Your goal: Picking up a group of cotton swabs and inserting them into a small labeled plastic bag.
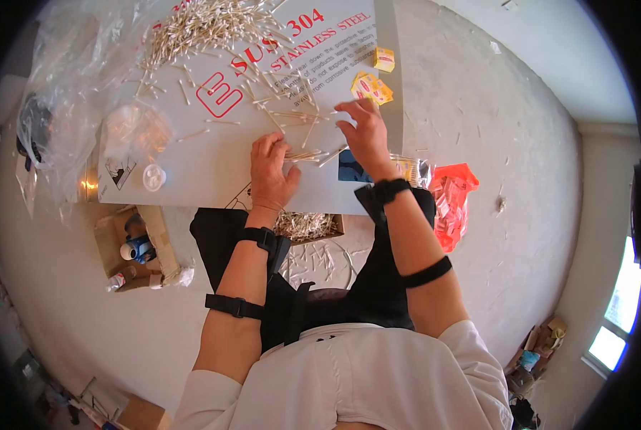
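My left hand (270, 172) is low over the grey board, its fingers curled with the thumb beside a small bunch of cotton swabs (306, 155) that sticks out to the right. Farther right, my right hand (365, 136) hovers above the board with index finger and thumb apart and nothing visible between them. Loose cotton swabs (299, 115) lie scattered between and beyond my hands. A large heap of cotton swabs (209, 32) covers the far left of the board. Just past my right hand are yellow printed cards (372, 88) and a small yellow box (384, 59).
Crumpled clear plastic (63, 93) covers the left edge of the board (213, 172); a small white cup (154, 177) stands nearby. Between my legs sits a box of swabs (310, 226). A red plastic bag (451, 201) is at right, a cardboard box (166, 251) at left.
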Motion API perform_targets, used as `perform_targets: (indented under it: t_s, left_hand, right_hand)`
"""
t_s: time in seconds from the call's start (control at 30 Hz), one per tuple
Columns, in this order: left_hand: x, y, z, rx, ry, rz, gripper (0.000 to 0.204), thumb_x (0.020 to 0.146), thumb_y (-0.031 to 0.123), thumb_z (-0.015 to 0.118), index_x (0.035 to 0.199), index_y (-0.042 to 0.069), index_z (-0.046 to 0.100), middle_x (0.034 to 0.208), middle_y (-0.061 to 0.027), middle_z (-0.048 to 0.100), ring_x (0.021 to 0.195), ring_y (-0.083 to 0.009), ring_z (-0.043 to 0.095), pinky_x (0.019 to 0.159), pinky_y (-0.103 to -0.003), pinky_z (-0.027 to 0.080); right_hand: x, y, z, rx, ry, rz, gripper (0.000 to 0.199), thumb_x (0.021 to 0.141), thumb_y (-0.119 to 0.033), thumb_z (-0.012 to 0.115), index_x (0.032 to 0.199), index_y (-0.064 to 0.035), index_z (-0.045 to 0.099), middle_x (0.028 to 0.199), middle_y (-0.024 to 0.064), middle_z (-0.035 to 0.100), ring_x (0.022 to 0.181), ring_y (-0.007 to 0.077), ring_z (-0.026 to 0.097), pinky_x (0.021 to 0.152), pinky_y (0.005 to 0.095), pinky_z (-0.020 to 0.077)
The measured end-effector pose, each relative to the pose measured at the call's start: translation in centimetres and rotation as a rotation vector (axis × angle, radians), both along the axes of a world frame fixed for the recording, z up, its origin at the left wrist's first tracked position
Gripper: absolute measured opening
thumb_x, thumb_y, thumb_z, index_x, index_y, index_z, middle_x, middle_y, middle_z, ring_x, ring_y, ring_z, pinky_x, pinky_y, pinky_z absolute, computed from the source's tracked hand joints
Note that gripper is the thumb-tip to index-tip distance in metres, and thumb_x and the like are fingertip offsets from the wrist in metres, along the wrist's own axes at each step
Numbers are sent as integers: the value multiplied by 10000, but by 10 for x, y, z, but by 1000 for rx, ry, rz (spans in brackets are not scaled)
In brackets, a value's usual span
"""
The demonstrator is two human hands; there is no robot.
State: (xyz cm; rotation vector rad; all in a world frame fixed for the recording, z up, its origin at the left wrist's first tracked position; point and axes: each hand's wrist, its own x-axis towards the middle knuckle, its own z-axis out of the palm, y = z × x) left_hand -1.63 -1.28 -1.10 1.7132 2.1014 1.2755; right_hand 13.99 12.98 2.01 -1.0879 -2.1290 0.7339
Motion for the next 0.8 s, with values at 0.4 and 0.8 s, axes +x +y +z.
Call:
perform_targets:
  t_s: [0.4, 0.8]
  left_hand:
    - [-1, 0, -4, 61, -40, -2, 349, 617, 7, 539, 965, 16, 570, 1124, -150, 569, 1084, -372, 512, 963, -454, 438]
    - [4, 2, 3, 68, -111, -13, 378, 615, -30, 523, 982, 26, 596, 1126, -130, 574, 1089, -354, 515, 969, -423, 443]
  right_hand:
    - [16, -3, 24, -230, 116, 110, 63, 805, -62, 673, 853, -42, 638, 847, 124, 596, 758, 310, 617, 677, 359, 498]
    - [53, -71, 4, -198, -26, 132, 301, 735, -21, 722, 1027, -39, 650, 937, 134, 601, 902, 348, 610, 766, 409, 512]
